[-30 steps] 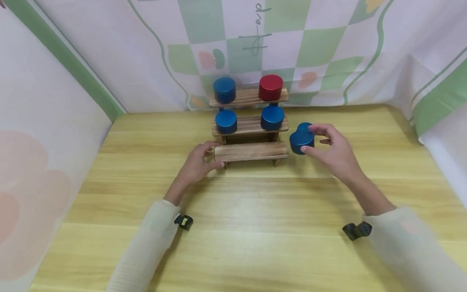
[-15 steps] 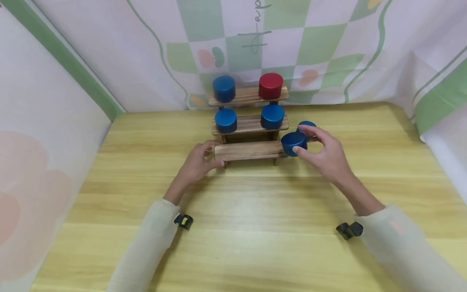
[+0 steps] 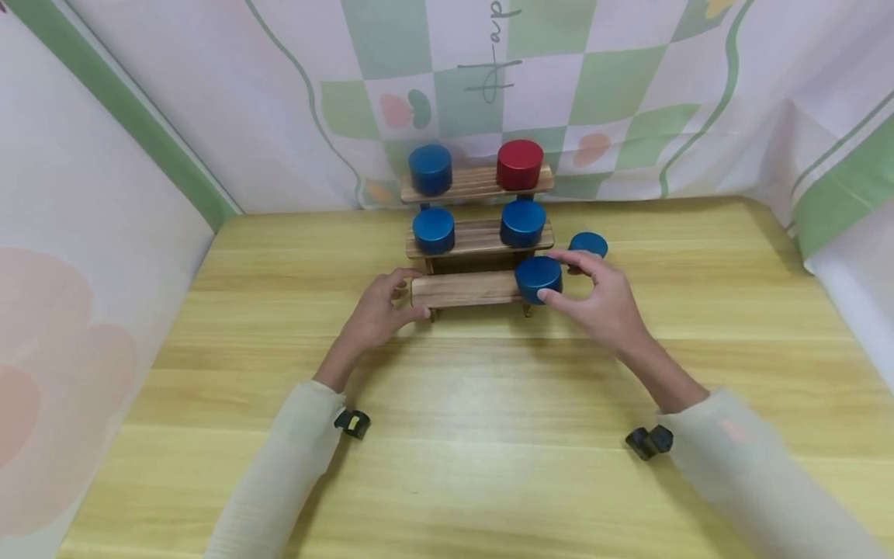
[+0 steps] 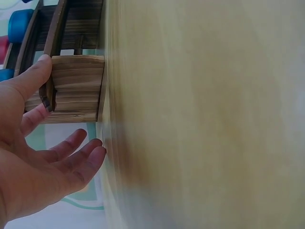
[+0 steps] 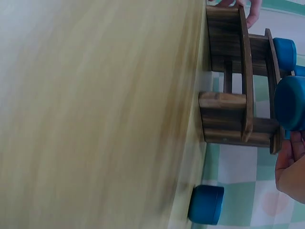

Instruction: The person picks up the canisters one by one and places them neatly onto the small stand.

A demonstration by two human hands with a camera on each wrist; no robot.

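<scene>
A three-tier wooden stand (image 3: 464, 289) stands at the back of the table. My left hand (image 3: 379, 312) grips the left end of its lowest tier; in the left wrist view the thumb (image 4: 35, 76) and index finger lie on opposite edges of that board. Thumb and fingers of my right hand (image 3: 606, 304) pinch a blue round tin (image 3: 538, 280) over the lowest tier's right end. In the right wrist view this tin (image 5: 290, 102) appears apart from the board. Another blue tin (image 3: 589, 244) stands on the table right of the stand, partly behind my right fingers.
On the middle tier sit two blue tins, a left one (image 3: 434, 230) and a right one (image 3: 523, 223). The top tier bears a blue tin (image 3: 430, 169) and a red tin (image 3: 520, 164). A patterned curtain (image 3: 538, 85) hangs close behind the stand at the table's (image 3: 454, 435) back edge.
My right hand has carried its blue tin leftward, from beside the stand to over the lowest tier's right end. The left hand has stayed on the stand.
</scene>
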